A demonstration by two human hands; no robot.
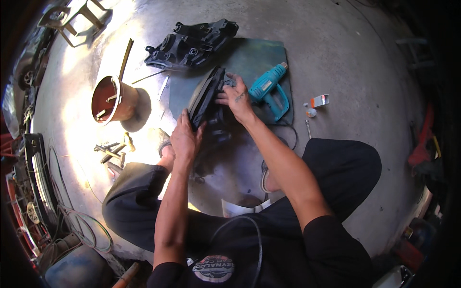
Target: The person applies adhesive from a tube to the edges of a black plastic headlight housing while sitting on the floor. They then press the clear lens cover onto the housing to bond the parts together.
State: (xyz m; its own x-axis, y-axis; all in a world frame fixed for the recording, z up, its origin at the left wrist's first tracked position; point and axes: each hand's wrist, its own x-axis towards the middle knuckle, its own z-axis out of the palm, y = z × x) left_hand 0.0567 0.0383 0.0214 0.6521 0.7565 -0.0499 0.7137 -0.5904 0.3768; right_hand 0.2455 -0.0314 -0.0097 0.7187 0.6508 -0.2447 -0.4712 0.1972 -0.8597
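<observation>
A black car headlight (207, 98) stands on edge in front of me, tilted, with its curved lens side to the left. My left hand (186, 137) is closed on its lower near end, the thumb on the right side. Further up, my right hand (237, 100) holds the housing's back by the upper right edge, fingers bent; some fingertips are hidden. Right of that hand a teal heat gun (269, 84) lies on a dark green board (259, 50). A second black headlight (192, 46) rests at the board's far left edge.
At left stands a brown bucket (124, 103) with tools in it. Hand tools (115, 149) lie nearer on the floor. A small white-and-orange box (320, 101) and a screwdriver (308, 128) lie at right. Coiled hoses (86, 230) and car parts line the left; a plastic chair (72, 20) stands behind.
</observation>
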